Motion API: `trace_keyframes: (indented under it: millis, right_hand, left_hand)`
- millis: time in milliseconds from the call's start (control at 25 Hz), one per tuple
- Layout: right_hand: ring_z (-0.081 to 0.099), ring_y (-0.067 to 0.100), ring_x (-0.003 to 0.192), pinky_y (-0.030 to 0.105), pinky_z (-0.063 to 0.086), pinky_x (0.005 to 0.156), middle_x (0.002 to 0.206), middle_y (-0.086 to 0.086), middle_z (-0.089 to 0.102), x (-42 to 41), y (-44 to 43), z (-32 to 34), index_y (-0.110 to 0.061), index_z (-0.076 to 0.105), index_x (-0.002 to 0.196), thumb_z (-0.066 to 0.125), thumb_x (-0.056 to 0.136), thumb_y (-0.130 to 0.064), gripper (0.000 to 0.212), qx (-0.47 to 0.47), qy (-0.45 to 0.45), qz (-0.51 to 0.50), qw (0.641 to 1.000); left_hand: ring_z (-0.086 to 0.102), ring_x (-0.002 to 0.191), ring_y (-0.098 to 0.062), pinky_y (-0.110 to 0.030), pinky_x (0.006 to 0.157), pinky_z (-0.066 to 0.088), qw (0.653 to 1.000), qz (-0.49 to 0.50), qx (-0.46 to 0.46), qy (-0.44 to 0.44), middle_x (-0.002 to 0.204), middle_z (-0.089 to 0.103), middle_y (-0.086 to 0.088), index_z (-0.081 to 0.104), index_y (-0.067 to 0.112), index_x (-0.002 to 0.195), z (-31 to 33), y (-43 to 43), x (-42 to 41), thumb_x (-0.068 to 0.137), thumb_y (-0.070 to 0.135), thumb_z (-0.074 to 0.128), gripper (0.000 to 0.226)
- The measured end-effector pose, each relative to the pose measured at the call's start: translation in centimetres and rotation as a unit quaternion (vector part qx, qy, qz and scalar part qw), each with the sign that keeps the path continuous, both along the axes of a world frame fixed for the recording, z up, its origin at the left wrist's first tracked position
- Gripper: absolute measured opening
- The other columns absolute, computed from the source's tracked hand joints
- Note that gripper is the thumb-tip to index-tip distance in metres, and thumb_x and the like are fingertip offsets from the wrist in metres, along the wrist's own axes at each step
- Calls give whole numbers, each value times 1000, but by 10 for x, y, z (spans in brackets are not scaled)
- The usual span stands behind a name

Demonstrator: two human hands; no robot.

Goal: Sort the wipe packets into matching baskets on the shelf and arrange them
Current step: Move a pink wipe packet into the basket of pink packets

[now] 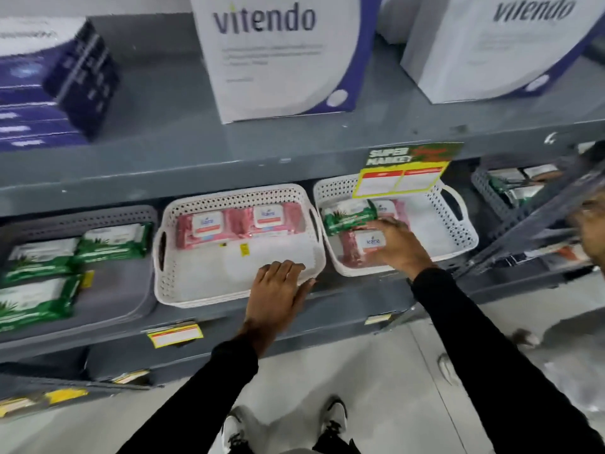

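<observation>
Three baskets stand side by side on the grey shelf. The grey basket (114,290) at the left holds three green wipe packets (113,241). The middle white basket (183,290) holds two pink packets (203,229) at its back. My left hand (278,283) rests on that basket's front rim, fingers curled over the edge. The right white basket (458,237) holds a green packet (348,217), a pink packet behind it (397,208), and a pink packet (357,249) at the front. My right hand (393,244) lies on that front pink packet, fingers closing around it.
White and purple boxes (278,54) stand on the shelf above. A yellow and green price sign (402,172) hangs over the right basket's back. Another grey basket (501,188) with packets sits further right behind a slanted grey rail (530,224). My shoes are on the pale floor below.
</observation>
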State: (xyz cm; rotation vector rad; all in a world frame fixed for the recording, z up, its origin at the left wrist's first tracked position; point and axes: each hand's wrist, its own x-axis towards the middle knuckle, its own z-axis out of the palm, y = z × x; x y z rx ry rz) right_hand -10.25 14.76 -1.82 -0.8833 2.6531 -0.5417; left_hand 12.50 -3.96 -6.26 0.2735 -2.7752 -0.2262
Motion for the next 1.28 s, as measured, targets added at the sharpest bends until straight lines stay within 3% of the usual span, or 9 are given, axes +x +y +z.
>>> trace_keyframes:
  millis: [160, 280, 360, 480, 640, 760, 960, 1120, 1280]
  right_hand:
    - [49, 33, 123, 43, 42, 95, 140, 6, 51, -29, 15, -16, -26, 48, 142, 84, 70, -40, 81, 106, 100, 108, 984]
    - [43, 32, 125, 44, 37, 97, 137, 8, 47, -39, 12, -22, -26, 50, 141, 82, 70, -42, 80, 108, 114, 130, 979]
    - [43, 30, 123, 41, 32, 95, 129, 7, 49, -41, 13, -23, -26, 54, 138, 84, 65, -45, 81, 89, 100, 126, 983]
    - [45, 27, 118, 39, 31, 89, 122, 3, 51, -39, 21, -14, -27, 60, 132, 89, 57, -48, 83, 34, 86, 105, 990]
    - [42, 27, 118, 32, 24, 89, 121, 1, 50, -18, 12, 18, -27, 61, 131, 93, 51, -40, 87, -67, 69, 83, 992]
    - [44, 27, 116, 28, 21, 86, 120, 3, 53, 15, -33, 38, -25, 63, 128, 89, 48, -46, 87, -92, 100, 138, 981]
    - [42, 26, 111, 40, 30, 93, 122, 3, 50, 97, -149, 19, -25, 62, 125, 88, 49, -46, 83, -108, 114, 203, 966]
    - [36, 32, 130, 51, 32, 106, 142, 7, 41, 147, -236, -19, -24, 52, 134, 86, 56, -47, 88, -37, 133, 236, 962]
    - [39, 36, 129, 50, 35, 107, 139, 10, 42, 165, -272, -38, -19, 48, 135, 87, 58, -50, 92, -11, 143, 228, 963]
  left_hand:
    - [65, 76, -29, -39, 64, 50, 997, 38, -21, -64, 87, 68, -1, 65, 20, 96, -11, 23, -13, 96, 31, 43, 25]
    - [64, 74, -29, -36, 62, 49, 994, 56, -28, -91, 88, 67, -1, 63, 20, 98, -10, 25, -12, 84, 22, 62, 14]
    - [65, 76, -29, -36, 64, 48, 994, 58, -21, -91, 90, 68, -1, 64, 20, 101, -11, 24, -13, 82, 19, 65, 18]
    - [63, 85, -27, -39, 71, 47, 998, 56, -2, -37, 96, 68, 1, 64, 21, 106, -12, 18, -9, 97, 28, 48, 19]
    - [62, 90, -24, -38, 78, 45, 995, 95, -6, 8, 98, 69, 3, 64, 22, 106, -7, -3, 13, 102, 37, 42, 26]
    - [62, 89, -24, -39, 78, 44, 992, 124, -8, 16, 94, 69, 3, 64, 22, 102, -3, -27, 38, 103, 35, 45, 24]
    - [61, 81, -26, -40, 76, 46, 985, 163, -23, 41, 83, 68, 2, 66, 22, 91, -6, -67, 86, 102, 31, 50, 21]
    - [59, 80, -27, -40, 73, 44, 989, 145, -9, 18, 80, 65, 0, 63, 22, 88, -16, -80, 104, 101, 32, 46, 24]
    - [59, 82, -26, -39, 75, 44, 990, 142, -10, -14, 83, 65, 0, 61, 23, 89, -17, -85, 105, 102, 34, 46, 23]
